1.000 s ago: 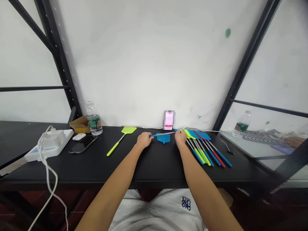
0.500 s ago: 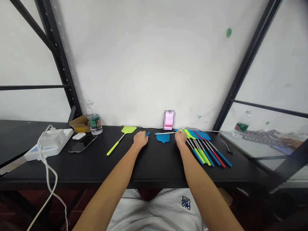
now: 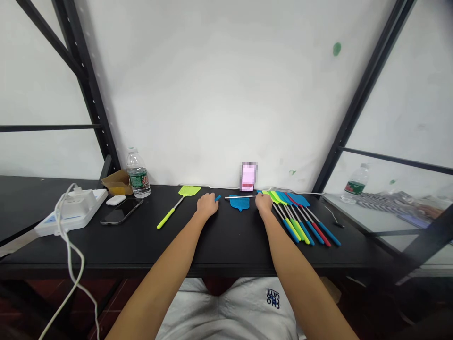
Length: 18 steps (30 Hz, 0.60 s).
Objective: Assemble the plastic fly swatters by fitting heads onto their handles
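My left hand (image 3: pixel 207 206) is closed around a blue fly swatter handle (image 3: pixel 218 198), whose end sticks out past the fingers on the right. My right hand (image 3: pixel 264 203) grips a thin metal rod (image 3: pixel 240 196) that points left towards that handle, with a small gap between the two. Behind and below the rod, a loose blue swatter head (image 3: pixel 239 203) lies flat on the black table (image 3: pixel 233 241). Right of my right hand rests a fanned row of several fly swatters (image 3: pixel 300 222) in blue, green, yellow and red. Beyond my left hand lies one yellow-green fly swatter (image 3: pixel 173 210).
A phone with a lit, blurred screen (image 3: pixel 248 177) leans on the wall. At the left are a water bottle (image 3: pixel 138 174), a cardboard box (image 3: pixel 118 182), a white case (image 3: pixel 116 200), a dark phone (image 3: pixel 122 211) and a power strip (image 3: pixel 72 212) with white cables.
My right hand has shifted slightly left, bringing the rod's tip closer to the blue handle. My left hand has hardly moved.
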### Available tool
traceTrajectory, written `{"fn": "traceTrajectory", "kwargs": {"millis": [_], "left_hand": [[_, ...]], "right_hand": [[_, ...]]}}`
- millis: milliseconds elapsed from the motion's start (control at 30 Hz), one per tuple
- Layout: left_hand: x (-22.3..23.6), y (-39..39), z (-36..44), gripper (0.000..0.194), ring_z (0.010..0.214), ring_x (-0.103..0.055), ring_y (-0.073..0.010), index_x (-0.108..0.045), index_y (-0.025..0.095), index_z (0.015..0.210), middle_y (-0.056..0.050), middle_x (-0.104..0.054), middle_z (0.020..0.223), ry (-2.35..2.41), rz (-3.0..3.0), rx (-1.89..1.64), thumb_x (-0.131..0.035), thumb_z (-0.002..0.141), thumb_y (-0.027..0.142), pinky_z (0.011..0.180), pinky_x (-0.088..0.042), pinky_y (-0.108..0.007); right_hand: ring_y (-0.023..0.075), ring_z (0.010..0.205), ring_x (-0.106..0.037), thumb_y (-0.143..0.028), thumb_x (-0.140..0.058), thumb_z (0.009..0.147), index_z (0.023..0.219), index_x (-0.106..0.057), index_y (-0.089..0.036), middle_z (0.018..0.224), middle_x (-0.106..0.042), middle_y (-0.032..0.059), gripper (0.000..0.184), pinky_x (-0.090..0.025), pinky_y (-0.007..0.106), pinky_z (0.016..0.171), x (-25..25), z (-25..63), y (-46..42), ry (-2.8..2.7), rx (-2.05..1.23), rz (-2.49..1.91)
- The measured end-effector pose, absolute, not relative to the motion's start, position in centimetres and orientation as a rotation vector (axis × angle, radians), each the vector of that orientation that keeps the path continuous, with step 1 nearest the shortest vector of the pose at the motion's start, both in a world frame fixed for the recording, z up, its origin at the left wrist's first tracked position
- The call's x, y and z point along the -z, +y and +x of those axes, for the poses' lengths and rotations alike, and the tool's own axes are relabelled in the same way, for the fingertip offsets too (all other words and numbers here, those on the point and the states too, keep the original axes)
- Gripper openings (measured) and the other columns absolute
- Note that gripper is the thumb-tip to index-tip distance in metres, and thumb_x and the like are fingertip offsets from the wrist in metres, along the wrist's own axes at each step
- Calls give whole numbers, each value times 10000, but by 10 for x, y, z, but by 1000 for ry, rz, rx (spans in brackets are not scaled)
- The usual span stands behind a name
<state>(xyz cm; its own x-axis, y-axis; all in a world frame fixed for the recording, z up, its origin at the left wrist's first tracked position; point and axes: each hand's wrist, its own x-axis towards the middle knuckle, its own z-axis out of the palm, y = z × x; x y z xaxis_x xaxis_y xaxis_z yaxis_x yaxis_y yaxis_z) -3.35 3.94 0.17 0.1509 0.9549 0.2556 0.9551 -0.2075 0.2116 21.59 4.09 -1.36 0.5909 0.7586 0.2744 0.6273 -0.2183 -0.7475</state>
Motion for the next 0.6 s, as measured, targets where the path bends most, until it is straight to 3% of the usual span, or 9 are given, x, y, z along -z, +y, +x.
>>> {"fn": "traceTrajectory", "kwargs": {"millis": [200,600], "left_hand": [[-1,39,-33,223,1045,-612,-243,-605,189,1022,-117,-640,1133,-1987,-2377,539,-488,924,352,841,-471,-327],[-2,39,-33,218,1048,-613,-240,-599,189,1018,-115,-636,1135,-1990,-2383,526,-488,929,353,838,-470,-321]], "right_hand": [[263,857,-632,-332,-427,919,768,-708,-159,872,-681,148,363,-447,315,739,12,212,35,-1220,-252,-1990],[189,728,-611,-340,-502,888,770,-711,-162,796,-684,83,300,-418,257,662,26,217,52,-1270,-299,-1878]]}}
